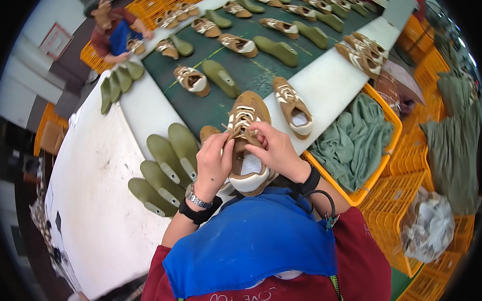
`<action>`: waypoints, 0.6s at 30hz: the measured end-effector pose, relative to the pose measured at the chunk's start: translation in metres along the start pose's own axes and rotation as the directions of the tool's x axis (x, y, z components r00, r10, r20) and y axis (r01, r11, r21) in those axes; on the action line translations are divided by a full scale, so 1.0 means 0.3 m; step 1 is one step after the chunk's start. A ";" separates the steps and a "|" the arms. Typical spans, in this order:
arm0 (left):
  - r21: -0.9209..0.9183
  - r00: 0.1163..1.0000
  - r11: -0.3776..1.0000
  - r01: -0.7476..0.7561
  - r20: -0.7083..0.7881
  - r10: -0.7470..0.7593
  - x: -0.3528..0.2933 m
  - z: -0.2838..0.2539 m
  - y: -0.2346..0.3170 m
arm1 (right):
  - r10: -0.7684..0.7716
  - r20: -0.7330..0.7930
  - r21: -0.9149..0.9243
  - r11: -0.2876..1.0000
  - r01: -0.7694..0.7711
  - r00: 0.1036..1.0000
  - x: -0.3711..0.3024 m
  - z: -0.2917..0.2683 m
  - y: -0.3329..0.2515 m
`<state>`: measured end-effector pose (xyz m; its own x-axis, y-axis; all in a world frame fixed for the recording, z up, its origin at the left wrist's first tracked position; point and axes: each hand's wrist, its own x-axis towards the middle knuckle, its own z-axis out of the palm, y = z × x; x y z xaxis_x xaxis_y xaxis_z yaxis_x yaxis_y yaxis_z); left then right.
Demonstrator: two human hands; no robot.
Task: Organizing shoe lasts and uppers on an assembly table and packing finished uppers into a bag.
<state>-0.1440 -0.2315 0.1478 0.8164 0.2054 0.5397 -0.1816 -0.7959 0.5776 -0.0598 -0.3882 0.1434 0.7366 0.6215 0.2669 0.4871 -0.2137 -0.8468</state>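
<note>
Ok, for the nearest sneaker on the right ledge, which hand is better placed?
Probably the right hand: it is nearer that sneaker; the left hand is farther across. Both are on another sneaker.

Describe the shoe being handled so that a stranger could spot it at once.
Find the blue apron at the bottom centre. Just above it is a brown shoe, pointing up the picture. Unlike the other brown shoes around it, this one has the left hand and right hand pinching its laces.
</note>
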 end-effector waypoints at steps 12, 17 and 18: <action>-0.002 0.982 1.000 0.024 -0.188 -0.024 -0.051 -0.063 0.009 | -0.291 0.034 -0.021 0.956 0.291 0.956 0.033 0.068 -0.061; 0.052 0.980 0.998 -0.032 -0.197 0.042 -0.059 -0.085 0.026 | -0.292 -0.009 -0.039 0.956 0.291 0.956 0.033 0.075 -0.083; 0.054 0.978 0.997 -0.046 -0.201 0.056 -0.061 -0.087 0.028 | -0.311 -0.036 -0.076 0.948 0.308 0.950 0.033 0.077 -0.086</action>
<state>-0.1747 -0.2271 0.1588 0.6778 0.2710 0.6835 -0.1889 -0.8342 0.5181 -0.0759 -0.3590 0.1573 0.5644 0.6299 0.5335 0.7247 -0.0687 -0.6857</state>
